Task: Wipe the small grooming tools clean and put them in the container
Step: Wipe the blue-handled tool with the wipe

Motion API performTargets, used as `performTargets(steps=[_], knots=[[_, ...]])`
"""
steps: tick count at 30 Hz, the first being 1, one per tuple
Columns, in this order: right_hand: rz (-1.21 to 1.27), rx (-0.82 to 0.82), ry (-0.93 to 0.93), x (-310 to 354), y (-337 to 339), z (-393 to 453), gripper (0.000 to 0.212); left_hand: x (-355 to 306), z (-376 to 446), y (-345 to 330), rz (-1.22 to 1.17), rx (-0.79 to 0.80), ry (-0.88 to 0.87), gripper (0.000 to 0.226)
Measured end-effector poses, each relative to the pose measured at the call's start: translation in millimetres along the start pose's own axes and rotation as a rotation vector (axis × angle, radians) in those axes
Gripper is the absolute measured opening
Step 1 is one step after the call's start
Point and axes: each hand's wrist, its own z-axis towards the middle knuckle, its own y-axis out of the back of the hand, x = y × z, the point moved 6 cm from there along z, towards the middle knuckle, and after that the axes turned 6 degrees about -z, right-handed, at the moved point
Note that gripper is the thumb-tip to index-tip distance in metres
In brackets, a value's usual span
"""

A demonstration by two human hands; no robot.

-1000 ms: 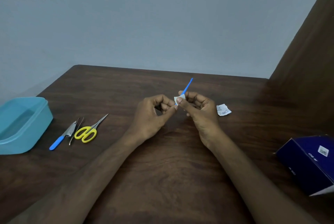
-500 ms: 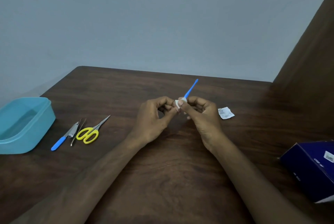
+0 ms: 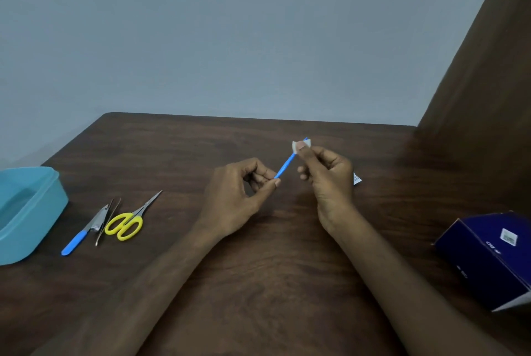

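The left hand (image 3: 238, 197) pinches the near end of a thin blue stick (image 3: 284, 167) — the right hand (image 3: 330, 180) pinches a white wipe (image 3: 300, 145) around its far tip, above the table (image 3: 258, 269).

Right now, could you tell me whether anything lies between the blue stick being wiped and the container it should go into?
Yes. The blue stick is held above the table's middle; the container sits at the left edge. Between them on the table lie yellow scissors, tweezers and a blue-handled tool. Carried above them, nothing visible blocks it.
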Motion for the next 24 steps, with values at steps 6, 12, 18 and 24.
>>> performTargets(steps=[6, 12, 18, 24], knots=[[-0.04, 0.159, 0.002, -4.1, -11.4, -10.7, 0.012, -5.5, -0.3, 1.0, 0.0, -0.001, -0.011, 0.008], [-0.041, 0.114, 0.021, 5.9, -2.3, -0.8, 0.017, -6.9, 1.4, -1.4, 0.005, 0.03, 0.014, 0.012], [0.032, 0.02, -0.097, -14.8, 1.6, 0.9, 0.022, -0.6, -0.6, 2.2, 0.049, -0.033, 0.012, 0.008], [-0.004, 0.003, -0.034, -6.2, 4.2, 2.0, 0.022, -6.0, -3.6, 2.5, 0.161, -0.058, 0.022, 0.005]])
